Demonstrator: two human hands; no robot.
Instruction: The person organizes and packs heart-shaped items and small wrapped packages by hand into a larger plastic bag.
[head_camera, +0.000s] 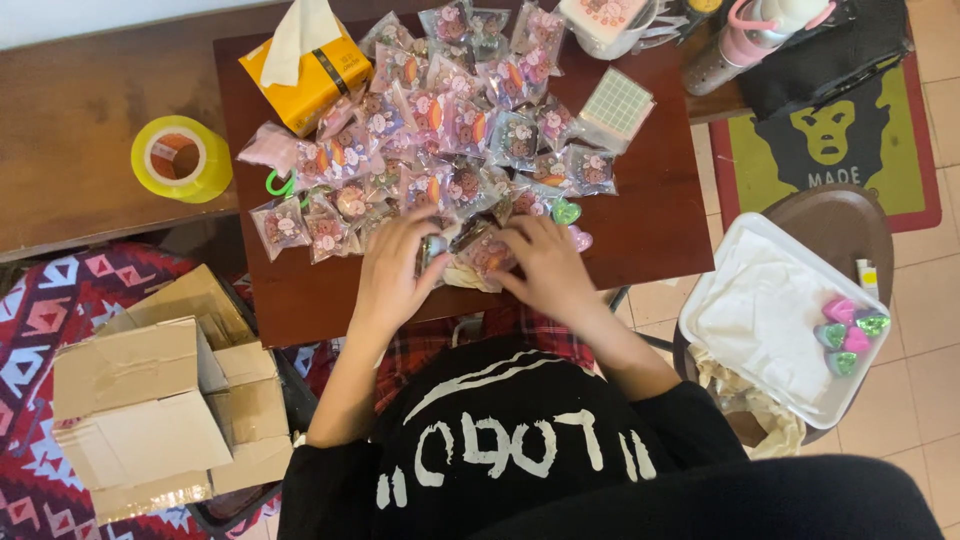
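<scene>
My left hand (393, 268) and my right hand (545, 262) rest at the near edge of a small dark red table (650, 225). Together they grip a small clear packet with pink patterned contents (480, 252), pinched between the fingers of both hands. A big heap of similar little cellophane packets (450, 120) covers the table just beyond my fingers. Two small heart-shaped pieces, green and pink (572, 222), lie right beside my right hand.
A yellow tissue box (310, 85) and a yellow tape roll (180, 158) sit at the left. Open cardboard boxes (150, 410) stand on the floor to my left. A white foam tray (770, 315) with glittery hearts (850, 335) lies on a stool at right.
</scene>
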